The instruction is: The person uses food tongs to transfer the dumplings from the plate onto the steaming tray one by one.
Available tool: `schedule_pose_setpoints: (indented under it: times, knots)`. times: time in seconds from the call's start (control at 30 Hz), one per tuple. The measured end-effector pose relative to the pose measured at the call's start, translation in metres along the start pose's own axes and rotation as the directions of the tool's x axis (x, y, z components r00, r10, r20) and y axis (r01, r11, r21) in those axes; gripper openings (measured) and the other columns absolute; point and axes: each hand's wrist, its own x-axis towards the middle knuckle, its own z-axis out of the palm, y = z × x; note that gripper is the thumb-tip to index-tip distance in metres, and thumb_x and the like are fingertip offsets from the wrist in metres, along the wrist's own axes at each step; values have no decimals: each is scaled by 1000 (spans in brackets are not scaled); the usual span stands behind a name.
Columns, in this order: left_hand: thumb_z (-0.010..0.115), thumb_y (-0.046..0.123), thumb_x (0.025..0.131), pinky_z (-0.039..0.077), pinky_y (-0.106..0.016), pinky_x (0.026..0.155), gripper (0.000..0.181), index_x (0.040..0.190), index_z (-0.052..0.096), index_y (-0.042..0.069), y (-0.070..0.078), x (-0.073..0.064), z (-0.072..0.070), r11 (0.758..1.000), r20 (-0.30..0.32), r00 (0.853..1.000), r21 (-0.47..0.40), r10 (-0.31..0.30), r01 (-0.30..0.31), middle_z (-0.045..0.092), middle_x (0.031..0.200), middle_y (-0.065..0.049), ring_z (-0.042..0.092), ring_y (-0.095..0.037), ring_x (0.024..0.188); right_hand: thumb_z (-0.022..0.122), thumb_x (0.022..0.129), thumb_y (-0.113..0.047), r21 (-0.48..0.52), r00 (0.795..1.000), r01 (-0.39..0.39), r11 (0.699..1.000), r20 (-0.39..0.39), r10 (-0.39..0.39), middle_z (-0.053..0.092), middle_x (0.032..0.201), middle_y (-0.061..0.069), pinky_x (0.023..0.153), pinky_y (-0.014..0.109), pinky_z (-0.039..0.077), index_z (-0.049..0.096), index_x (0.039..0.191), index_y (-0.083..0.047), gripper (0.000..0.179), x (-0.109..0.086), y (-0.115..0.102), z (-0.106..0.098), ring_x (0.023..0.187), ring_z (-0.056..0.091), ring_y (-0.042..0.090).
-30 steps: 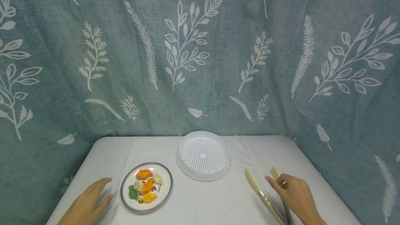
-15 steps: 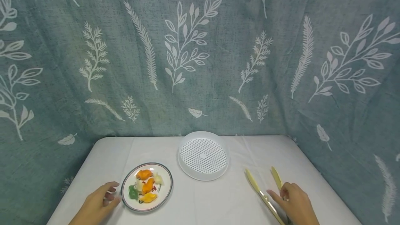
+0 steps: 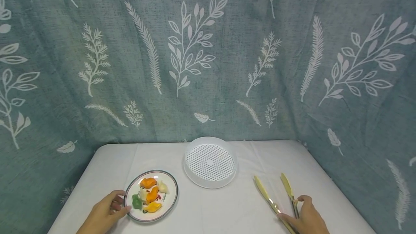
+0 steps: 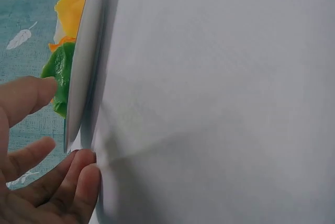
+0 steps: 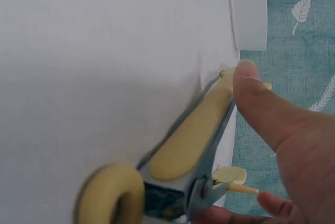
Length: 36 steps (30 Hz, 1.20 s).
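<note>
My left hand is at the left rim of a white plate with dark and red rim lines. Its thumb reaches over the edge near a green dumpling-shaped piece, and its other fingers are bent at the rim. Orange, yellow and pale dumpling-shaped pieces also lie on the plate. My right hand grips yellow-and-metal tongs lying spread on the table, thumb on the left arm and index finger at the right arm. The right wrist view shows their hinge and looped end.
A round white perforated tray with a raised wall stands at the back middle. White cloth covers the table. Behind and beside it hangs a green-blue curtain with white leaf prints.
My left hand has moved right to the plate's rim. My right hand has come down and closed its thumb and fingers onto the arms of the tongs. Plate and tray stay put.
</note>
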Motion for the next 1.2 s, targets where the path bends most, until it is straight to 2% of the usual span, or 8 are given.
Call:
schedule_pose_setpoints:
  times: [0.1, 0.23, 0.4, 0.57, 0.77, 0.93, 1.07, 1.2]
  knots:
    - [86, 47, 80, 54, -39, 78, 78, 131, 55, -3, 0, 1, 2, 1000, 2, 1000, -11, 1, -1, 63, 96, -3, 59, -16, 84, 86, 68, -67, -28, 1000, -4, 1000, 17, 5, 60, 85, 21, 64, 46, 52, 33, 128, 22, 121, 2, 2, 4, 73, 59, 28]
    - [88, 45, 79, 53, -38, 76, 77, 131, 56, -3, -1, 2, 5, 1000, -5, 1000, -17, 10, -10, 61, 95, -3, 57, -16, 83, 83, 58, -80, -94, 997, -56, 994, 52, 62, 61, 97, 28, 78, 56, 54, 43, 122, 28, 131, 5, 0, 9, 87, 64, 36]
    - [90, 42, 77, 52, -36, 73, 79, 131, 56, -4, 1, 3, 8, 1000, -9, 1000, -25, 18, -18, 59, 94, -3, 55, -17, 81, 77, 68, -79, -170, 999, -22, 985, 41, 29, 53, 88, 23, 71, 53, 55, 48, 115, 29, 122, 2, -1, 14, 78, 60, 33]
    - [92, 42, 74, 50, -35, 72, 80, 130, 58, -3, 3, 3, 8, 1000, -17, 1000, -23, 21, -22, 57, 92, -4, 53, -18, 80, 77, 72, -75, -170, 1000, 12, 985, 13, -9, 48, 83, 20, 64, 47, 53, 49, 112, 29, 115, 0, -3, 16, 71, 53, 29]
    - [93, 45, 70, 49, -35, 72, 86, 131, 57, -4, 3, 4, 9, 999, -11, 1000, -49, -2, 2, 56, 92, -5, 52, -19, 81, 75, 66, -83, -154, 996, -76, 985, 37, 82, 49, 82, 19, 64, 45, 53, 52, 107, 25, 117, 1, -7, 17, 71, 53, 28]
    - [94, 44, 69, 48, -35, 74, 88, 133, 57, -3, 0, 6, 10, 997, -1, 1000, -74, -22, 22, 57, 92, -5, 52, -19, 83, 76, 63, -84, -153, 991, -122, 981, 38, 129, 53, 84, 20, 68, 49, 55, 51, 112, 26, 123, 2, -6, 17, 74, 57, 30]
    - [94, 44, 69, 49, -36, 75, 90, 134, 55, -4, -3, 6, 10, 996, 9, 1000, -91, -19, 19, 57, 93, -6, 52, -20, 84, 78, 67, -80, -124, 995, -95, 988, 21, 98, 58, 93, 28, 77, 57, 54, 46, 122, 28, 125, 4, -6, 13, 85, 63, 42]
    - [94, 45, 68, 49, -36, 77, 92, 135, 54, -3, -4, 7, 9, 995, 15, 1000, -103, -16, 18, 57, 95, -6, 52, -20, 86, 78, 74, -72, -91, 999, -51, 995, 13, 52, 56, 110, 43, 86, 65, 50, 38, 131, 28, 122, 5, -8, 6, 103, 58, 59]
